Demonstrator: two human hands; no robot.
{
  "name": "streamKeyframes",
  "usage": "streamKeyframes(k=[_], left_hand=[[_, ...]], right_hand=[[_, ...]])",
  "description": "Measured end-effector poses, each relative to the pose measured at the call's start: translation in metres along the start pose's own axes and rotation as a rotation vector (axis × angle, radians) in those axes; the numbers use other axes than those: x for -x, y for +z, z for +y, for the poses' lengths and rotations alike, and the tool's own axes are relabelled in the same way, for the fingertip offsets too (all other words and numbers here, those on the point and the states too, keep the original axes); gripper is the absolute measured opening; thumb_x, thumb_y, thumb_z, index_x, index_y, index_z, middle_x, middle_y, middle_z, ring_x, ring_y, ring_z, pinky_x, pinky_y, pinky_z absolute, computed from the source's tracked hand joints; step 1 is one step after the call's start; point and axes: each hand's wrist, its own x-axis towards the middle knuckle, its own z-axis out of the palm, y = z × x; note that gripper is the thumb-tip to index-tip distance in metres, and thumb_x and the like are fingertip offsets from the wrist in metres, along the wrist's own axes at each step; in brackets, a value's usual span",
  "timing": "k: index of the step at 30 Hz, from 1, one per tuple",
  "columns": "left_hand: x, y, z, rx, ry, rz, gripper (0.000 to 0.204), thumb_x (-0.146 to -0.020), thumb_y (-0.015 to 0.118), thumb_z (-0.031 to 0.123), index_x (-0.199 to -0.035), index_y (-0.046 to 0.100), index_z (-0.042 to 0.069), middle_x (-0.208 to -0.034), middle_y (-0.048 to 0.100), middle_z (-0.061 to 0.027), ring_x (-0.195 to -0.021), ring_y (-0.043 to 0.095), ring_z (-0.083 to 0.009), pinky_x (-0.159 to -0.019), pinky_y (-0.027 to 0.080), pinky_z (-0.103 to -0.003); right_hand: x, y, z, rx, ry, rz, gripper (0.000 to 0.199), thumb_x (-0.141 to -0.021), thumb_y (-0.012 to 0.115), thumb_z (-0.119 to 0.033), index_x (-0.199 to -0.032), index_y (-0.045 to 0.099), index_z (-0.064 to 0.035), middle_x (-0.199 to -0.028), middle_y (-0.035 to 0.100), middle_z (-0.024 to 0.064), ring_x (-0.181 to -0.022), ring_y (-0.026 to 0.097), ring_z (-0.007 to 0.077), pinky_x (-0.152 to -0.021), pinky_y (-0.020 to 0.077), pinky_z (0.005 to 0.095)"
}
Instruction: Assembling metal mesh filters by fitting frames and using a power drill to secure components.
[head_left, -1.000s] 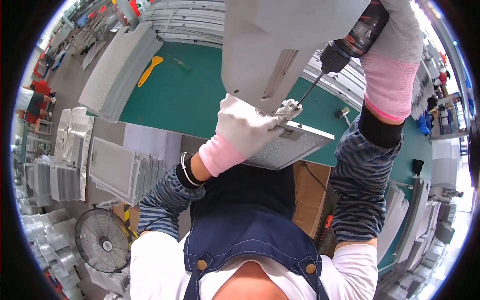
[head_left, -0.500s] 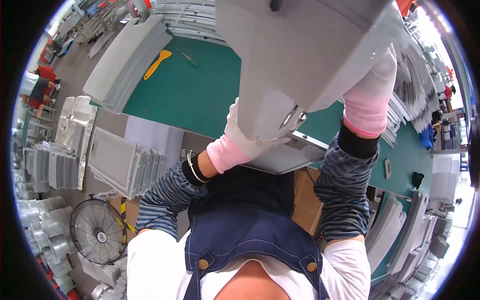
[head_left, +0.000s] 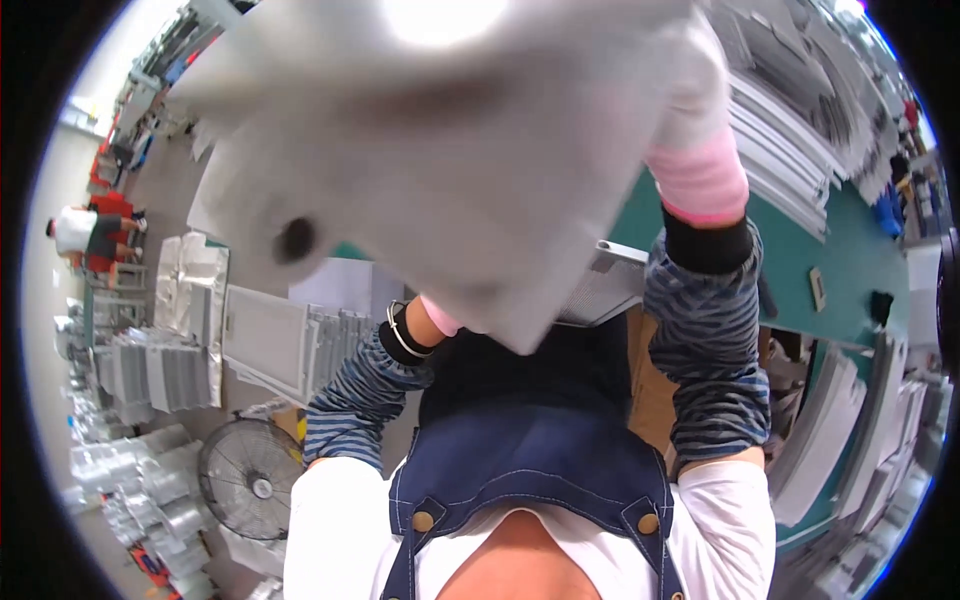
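A blurred grey housing (head_left: 430, 190) loomed across the near edge of the green table (head_left: 785, 245), a mesh panel (head_left: 606, 287) partly visible behind it. How much was finished or left could not be told. The housing hid most of the left hand (head_left: 443, 315) and the right hand's (head_left: 690, 88) fingertips — neither grip could be read. Pale strips (head_left: 782, 150) lay toward the table's far edge.

The head-worn fisheye over there faces down, close to the right grip (head_left: 692, 90), taking in the desk (head_left: 790, 268) beside it.
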Motion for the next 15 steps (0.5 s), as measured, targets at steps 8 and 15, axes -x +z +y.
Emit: streamKeyframes(k=[8, 15], left_hand=[[-0.035, -0.069, 0.008, 0.576, -0.672, -0.047, 0.022, -0.077, 0.078, 0.014, -0.098, 0.075, 0.006, -0.064, 0.058, -0.0002, -0.062, 0.054, -0.0084, -0.060, 0.047, -0.025], [-0.006, -0.110, -0.072, 1.147, -0.499, 0.473, 0.019, -0.092, 0.062, 0.007, -0.110, 0.064, -0.001, -0.099, 0.068, -0.0051, -0.091, 0.063, -0.0128, -0.085, 0.049, -0.027]], right_hand=[[-0.071, -0.018, 0.006, 0.599, -1.289, -0.347, 0.027, -0.088, 0.064, -0.026, -0.094, 0.063, 0.0001, -0.071, 0.059, 0.0017, -0.056, 0.058, 0.0106, -0.051, 0.0453, 0.0239], [-0.106, -0.171, -0.014, 1.129, -1.046, -0.224, 0.028, -0.090, 0.062, -0.024, -0.103, 0.062, 0.0012, -0.091, 0.062, 0.0102, -0.079, 0.060, 0.0183, -0.070, 0.0473, 0.0290]])
